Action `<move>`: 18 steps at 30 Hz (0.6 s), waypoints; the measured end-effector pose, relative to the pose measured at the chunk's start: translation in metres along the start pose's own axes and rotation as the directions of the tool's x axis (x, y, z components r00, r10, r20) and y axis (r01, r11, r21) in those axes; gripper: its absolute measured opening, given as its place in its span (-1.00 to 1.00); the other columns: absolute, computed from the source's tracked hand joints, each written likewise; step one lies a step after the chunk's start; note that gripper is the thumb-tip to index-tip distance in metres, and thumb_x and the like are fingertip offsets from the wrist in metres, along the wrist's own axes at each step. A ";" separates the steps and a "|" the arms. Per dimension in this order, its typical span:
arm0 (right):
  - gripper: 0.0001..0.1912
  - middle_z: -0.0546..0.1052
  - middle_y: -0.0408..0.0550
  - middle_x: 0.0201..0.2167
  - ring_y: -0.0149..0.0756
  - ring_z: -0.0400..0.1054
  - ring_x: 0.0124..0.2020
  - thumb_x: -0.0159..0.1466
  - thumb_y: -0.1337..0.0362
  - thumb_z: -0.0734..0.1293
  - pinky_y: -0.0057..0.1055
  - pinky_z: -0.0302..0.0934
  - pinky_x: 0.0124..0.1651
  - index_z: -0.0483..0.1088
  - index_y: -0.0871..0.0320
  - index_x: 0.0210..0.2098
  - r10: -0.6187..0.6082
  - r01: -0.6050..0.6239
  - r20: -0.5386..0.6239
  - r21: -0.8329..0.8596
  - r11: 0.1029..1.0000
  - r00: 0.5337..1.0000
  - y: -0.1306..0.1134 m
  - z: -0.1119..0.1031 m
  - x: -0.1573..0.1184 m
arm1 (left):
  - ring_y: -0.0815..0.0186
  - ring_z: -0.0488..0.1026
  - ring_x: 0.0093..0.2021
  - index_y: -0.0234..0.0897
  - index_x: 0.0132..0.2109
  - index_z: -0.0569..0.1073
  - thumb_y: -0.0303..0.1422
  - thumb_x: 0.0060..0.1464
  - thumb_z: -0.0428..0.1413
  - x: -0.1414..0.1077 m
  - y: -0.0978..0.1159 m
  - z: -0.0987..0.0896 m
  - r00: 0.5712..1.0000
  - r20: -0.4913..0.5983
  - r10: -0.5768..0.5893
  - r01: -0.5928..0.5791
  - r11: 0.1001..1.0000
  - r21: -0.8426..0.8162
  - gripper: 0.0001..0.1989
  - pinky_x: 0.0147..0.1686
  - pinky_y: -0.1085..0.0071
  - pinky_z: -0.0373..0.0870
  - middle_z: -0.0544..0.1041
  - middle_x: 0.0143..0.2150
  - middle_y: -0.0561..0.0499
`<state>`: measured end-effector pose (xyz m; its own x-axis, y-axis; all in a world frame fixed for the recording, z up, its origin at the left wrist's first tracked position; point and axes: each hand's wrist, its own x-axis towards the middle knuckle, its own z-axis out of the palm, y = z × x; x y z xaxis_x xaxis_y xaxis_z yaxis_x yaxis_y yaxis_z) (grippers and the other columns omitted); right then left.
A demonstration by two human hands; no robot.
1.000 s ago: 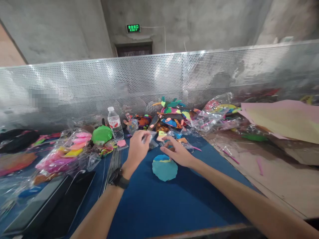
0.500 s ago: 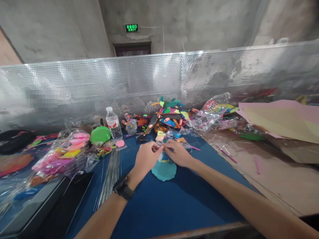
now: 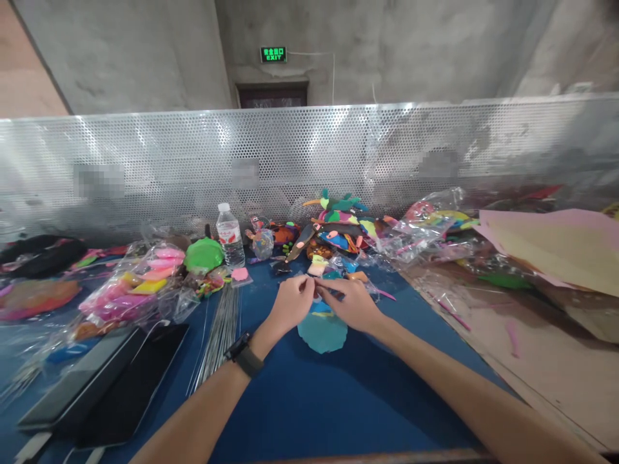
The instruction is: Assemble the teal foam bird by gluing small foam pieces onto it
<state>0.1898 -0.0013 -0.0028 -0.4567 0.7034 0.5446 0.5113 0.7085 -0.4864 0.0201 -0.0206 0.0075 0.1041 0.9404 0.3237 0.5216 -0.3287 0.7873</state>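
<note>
Left hand (image 3: 293, 299) and right hand (image 3: 354, 303) meet fingertip to fingertip, each grip pinched nearly closed; what they hold is too small to tell. Below, a flat round teal clay disc (image 3: 323, 333) lies on the blue counter (image 3: 290, 399). A green-lit sign (image 3: 273, 54) reads "EXIT" beneath Chinese characters; the clear plastic bottle's (image 3: 231, 237) red label is unreadable.
</note>
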 end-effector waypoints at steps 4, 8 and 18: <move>-0.67 0.62 -0.10 -0.35 -0.38 0.40 -0.51 0.35 0.20 0.20 -0.48 0.26 -0.45 0.50 0.05 0.01 0.039 -0.038 -0.009 0.053 0.998 0.999 -0.001 0.000 0.000 | 0.36 0.42 -0.48 -0.30 -0.45 0.40 -0.24 0.24 -0.14 0.002 -0.005 -0.001 0.999 0.032 0.003 -0.002 0.999 -0.034 -0.61 -0.47 0.48 0.25 0.50 -0.48 0.00; -0.66 0.62 -0.11 -0.37 -0.41 0.35 -0.55 0.35 0.17 0.19 -0.50 0.21 -0.52 0.51 0.07 -0.01 0.051 -0.051 -0.012 0.059 0.997 0.999 -0.002 -0.003 0.001 | 0.38 0.39 -0.51 -0.30 -0.44 0.38 -0.24 0.25 -0.15 0.004 -0.009 0.000 0.997 0.069 0.031 -0.026 0.997 -0.075 -0.61 -0.47 0.48 0.26 0.46 -0.50 0.02; -0.67 0.61 -0.12 -0.39 -0.41 0.35 -0.53 0.34 0.19 0.19 -0.51 0.20 -0.53 0.53 0.06 -0.05 0.054 -0.053 -0.017 0.064 0.997 0.998 0.000 -0.002 0.001 | 0.38 0.36 -0.55 -0.31 -0.43 0.38 -0.13 0.27 -0.18 0.003 -0.009 0.000 0.995 0.085 0.047 -0.038 0.994 -0.105 -0.54 -0.48 0.46 0.27 0.42 -0.56 0.03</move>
<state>0.1909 -0.0009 -0.0008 -0.4163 0.7395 0.5290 0.4868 0.6727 -0.5573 0.0156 -0.0151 0.0014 0.2000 0.9277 0.3151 0.4252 -0.3720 0.8251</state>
